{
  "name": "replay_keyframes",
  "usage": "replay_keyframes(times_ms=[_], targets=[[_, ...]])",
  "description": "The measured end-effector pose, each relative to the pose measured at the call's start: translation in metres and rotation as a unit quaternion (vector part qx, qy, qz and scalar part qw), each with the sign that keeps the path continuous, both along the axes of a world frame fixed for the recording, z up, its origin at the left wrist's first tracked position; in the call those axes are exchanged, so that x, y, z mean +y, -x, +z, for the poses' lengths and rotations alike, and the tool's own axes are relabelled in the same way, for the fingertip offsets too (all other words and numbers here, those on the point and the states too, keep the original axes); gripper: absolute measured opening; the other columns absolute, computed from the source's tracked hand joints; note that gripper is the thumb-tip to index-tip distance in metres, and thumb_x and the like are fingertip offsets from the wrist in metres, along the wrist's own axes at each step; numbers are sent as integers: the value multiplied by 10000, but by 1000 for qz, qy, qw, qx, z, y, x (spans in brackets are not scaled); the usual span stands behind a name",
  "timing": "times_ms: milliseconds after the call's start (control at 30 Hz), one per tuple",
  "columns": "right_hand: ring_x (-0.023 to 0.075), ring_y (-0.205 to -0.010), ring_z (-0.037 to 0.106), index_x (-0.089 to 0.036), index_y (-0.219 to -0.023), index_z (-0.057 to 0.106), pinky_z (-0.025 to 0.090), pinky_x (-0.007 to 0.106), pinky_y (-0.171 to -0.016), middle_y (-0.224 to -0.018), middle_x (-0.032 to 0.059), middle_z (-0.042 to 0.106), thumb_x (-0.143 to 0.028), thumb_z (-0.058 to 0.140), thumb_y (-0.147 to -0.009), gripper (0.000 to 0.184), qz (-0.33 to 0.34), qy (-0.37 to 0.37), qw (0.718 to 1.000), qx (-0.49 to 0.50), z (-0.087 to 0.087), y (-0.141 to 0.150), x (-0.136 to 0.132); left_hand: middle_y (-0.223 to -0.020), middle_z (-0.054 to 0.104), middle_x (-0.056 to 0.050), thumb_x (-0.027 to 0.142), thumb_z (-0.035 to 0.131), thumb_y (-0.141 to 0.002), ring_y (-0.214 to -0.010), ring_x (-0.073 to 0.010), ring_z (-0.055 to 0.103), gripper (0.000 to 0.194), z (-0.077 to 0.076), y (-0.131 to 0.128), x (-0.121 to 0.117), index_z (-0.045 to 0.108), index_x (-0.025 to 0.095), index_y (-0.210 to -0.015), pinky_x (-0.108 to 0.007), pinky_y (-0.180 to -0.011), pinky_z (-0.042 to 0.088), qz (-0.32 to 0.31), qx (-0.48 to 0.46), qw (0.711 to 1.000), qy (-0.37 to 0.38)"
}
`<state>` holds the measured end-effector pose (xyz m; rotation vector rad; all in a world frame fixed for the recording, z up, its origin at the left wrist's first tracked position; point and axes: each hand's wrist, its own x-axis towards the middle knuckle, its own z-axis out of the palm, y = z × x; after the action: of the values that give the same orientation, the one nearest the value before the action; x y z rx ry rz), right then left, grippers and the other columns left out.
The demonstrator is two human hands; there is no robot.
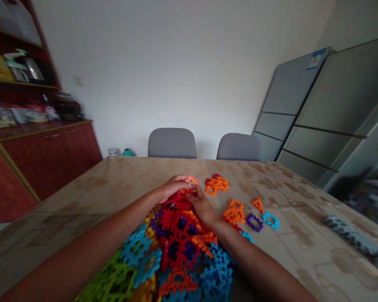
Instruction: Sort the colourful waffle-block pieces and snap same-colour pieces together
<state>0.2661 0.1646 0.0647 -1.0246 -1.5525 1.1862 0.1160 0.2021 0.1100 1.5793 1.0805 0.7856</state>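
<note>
A large built mass of interlocking plastic pieces (176, 247) in red, blue, orange, purple, yellow and green lies on the table in front of me. My left hand (173, 186) curls over its far end and pinches a small orange piece (192, 180) at the fingertips. Right beside it, my right hand (203, 205) rests on the red pieces at the far end, fingers bent against them.
Loose orange, red, purple and blue pieces (236, 212) lie to the right on the beige patterned table (91, 188). A grey object (349, 235) lies near the right edge. Two grey chairs (171, 142) stand at the far side, a red cabinet (44, 155) at left.
</note>
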Motion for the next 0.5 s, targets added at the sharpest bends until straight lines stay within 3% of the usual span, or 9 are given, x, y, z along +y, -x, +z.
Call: replay_keyframes(times_ms=[133, 267, 333, 400, 433, 500], targets=[[135, -628, 539, -257, -1216, 433, 476, 252, -570, -790, -57, 539, -374, 547, -936, 324, 67, -27, 997, 5, 11, 25, -16, -1182, 687, -84, 421, 664, -969, -1075, -269, 667, 327, 14, 34, -27, 661, 154, -1157, -485, -948, 534, 22, -17, 998, -49], [143, -686, 562, -242, -1243, 500, 504, 276, -667, -791, -55, 551, -367, 610, -934, 352, 190, -62, 980, -26, 33, 41, -45, -1160, 742, -81, 620, 721, -792, -1148, -346, 641, 554, 21, 75, -70, 709, 182, -1130, -455, -1019, 493, 54, -3, 995, -87], [171, -823, 626, -240, -1235, 575, 519, 315, -800, -904, -16, 640, -376, 642, -932, 339, 272, -96, 956, -52, 51, 39, -63, -1133, 759, -66, 645, 705, -772, -1114, -360, 660, 560, 24, 95, -97, 734, 203, -1114, -437, -992, 513, 62, 16, 994, -94], [210, -1114, 621, -255, -1278, 615, 458, 354, -1005, -1201, 37, 675, -379, 598, -976, 326, 358, -174, 912, -100, 70, 28, -76, -1118, 767, -45, 603, 748, -741, -1125, -368, 656, 465, 25, 116, -126, 778, 240, -1029, -417, -1002, 506, 52, 41, 993, -101], [219, -1221, 584, -263, -1339, 593, 421, 367, -1067, -1330, 50, 641, -392, 545, -1012, 355, 373, -210, 895, -128, 77, 19, -78, -1145, 762, -25, 573, 766, -732, -1160, -371, 638, 399, 23, 127, -141, 796, 268, -986, -415, -1040, 477, 51, 54, 991, -108], [208, -1206, 615, -277, -1363, 598, 464, 353, -1038, -1336, 38, 662, -428, 445, -1053, 377, 312, -238, 898, -198, 85, -8, -74, -1338, 680, 63, 521, 725, -801, -1301, -354, 547, 374, 12, 150, -173, 749, 388, -1150, -430, -1133, 381, 59, 110, 981, -145]])
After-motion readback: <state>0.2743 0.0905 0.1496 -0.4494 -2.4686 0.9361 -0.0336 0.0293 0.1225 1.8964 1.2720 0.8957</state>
